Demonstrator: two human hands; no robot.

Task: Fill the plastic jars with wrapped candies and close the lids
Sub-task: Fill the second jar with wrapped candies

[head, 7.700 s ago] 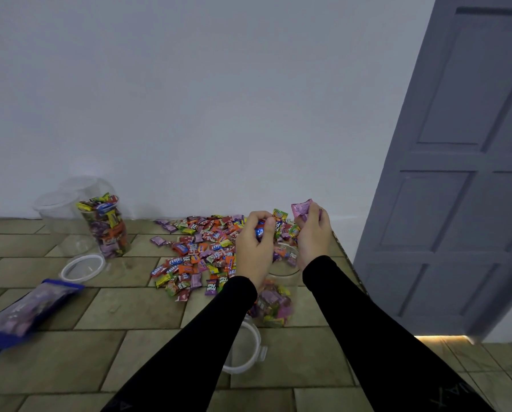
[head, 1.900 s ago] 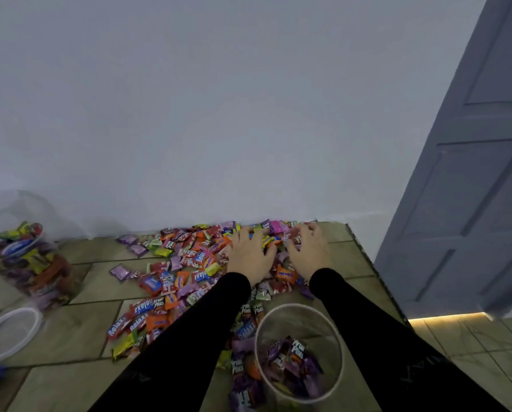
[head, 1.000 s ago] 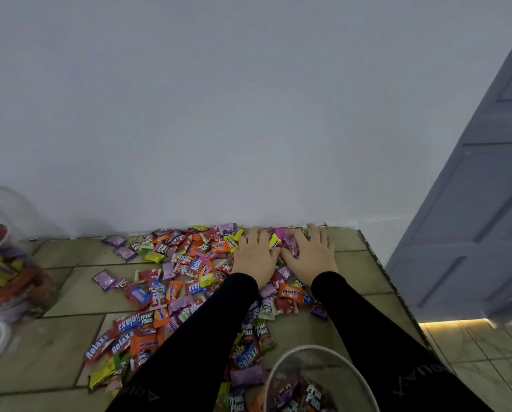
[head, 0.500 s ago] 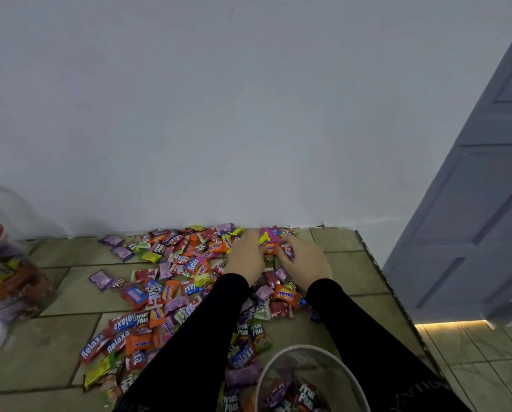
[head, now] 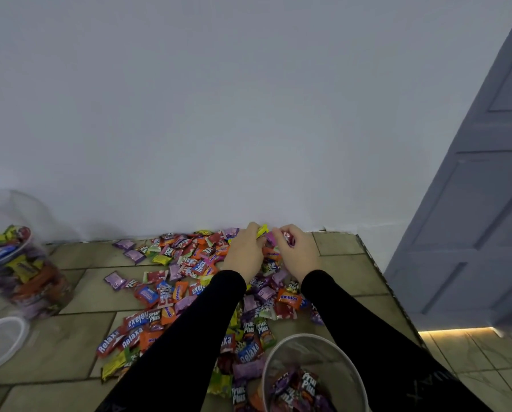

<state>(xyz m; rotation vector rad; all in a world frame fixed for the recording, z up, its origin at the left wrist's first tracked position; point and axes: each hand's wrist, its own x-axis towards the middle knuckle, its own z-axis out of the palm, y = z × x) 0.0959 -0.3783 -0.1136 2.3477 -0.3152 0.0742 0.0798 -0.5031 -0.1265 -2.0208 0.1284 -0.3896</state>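
Your left hand and right hand sit side by side at the far edge of the candy pile, fingers curled, the left pinching a yellow wrapper, the right gripping pink-red wrapped candies. Glossy crinkled wrappers. Open clear plastic jar on the pile's near side, partly filled; fuller jar left of the pile.
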